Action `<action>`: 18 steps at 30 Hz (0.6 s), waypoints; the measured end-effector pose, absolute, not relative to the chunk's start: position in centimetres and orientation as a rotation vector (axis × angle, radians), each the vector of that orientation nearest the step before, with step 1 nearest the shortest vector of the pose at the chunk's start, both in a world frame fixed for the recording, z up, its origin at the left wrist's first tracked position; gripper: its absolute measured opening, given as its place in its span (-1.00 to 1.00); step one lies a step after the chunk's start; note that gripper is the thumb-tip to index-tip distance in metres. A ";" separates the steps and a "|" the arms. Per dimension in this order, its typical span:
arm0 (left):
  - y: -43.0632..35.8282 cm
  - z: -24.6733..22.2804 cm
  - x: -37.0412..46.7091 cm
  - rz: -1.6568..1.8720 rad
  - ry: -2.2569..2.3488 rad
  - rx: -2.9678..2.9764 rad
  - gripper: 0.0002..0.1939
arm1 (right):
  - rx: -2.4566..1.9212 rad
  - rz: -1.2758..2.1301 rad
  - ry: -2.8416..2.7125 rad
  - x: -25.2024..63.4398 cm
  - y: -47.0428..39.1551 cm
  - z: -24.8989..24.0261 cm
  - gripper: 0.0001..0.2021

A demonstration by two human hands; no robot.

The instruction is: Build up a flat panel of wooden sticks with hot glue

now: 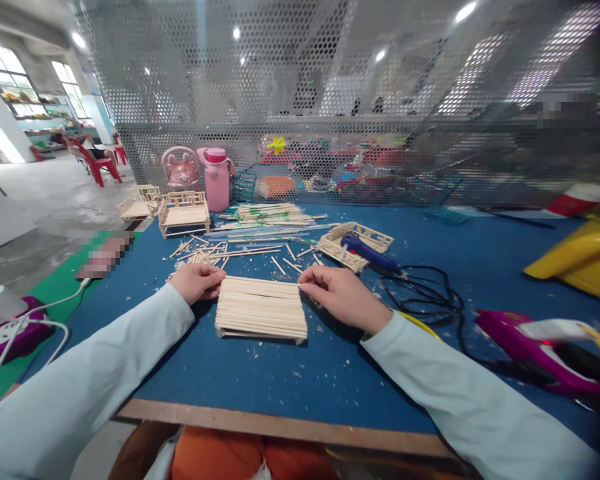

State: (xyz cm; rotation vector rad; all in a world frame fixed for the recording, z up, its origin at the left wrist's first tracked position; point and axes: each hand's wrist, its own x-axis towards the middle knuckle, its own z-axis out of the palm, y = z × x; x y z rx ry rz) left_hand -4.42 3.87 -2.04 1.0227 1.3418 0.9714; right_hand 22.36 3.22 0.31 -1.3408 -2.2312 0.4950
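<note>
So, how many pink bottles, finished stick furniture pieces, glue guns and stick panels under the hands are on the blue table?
Pink bottles: 2
Finished stick furniture pieces: 2
Glue guns: 1
Stick panels, with the left hand and right hand at its ends: 1
Total: 6
</note>
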 end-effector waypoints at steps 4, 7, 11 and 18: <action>3.6 -1.7 -4.1 0.979 1.360 1.046 -0.71 | -1.340 0.492 -2.248 22.4 3.2 0.3 -0.82; 3.2 -1.7 -4.0 0.981 1.386 1.093 -0.71 | -1.314 0.446 -2.273 22.3 3.1 0.4 -0.81; 2.7 -1.6 -4.0 0.969 1.431 1.165 -0.75 | -1.289 0.396 -2.297 22.3 3.0 0.5 -0.82; 2.3 -1.4 -4.3 0.945 1.491 1.373 -0.86 | -1.276 0.356 -2.310 22.2 2.8 0.5 -0.83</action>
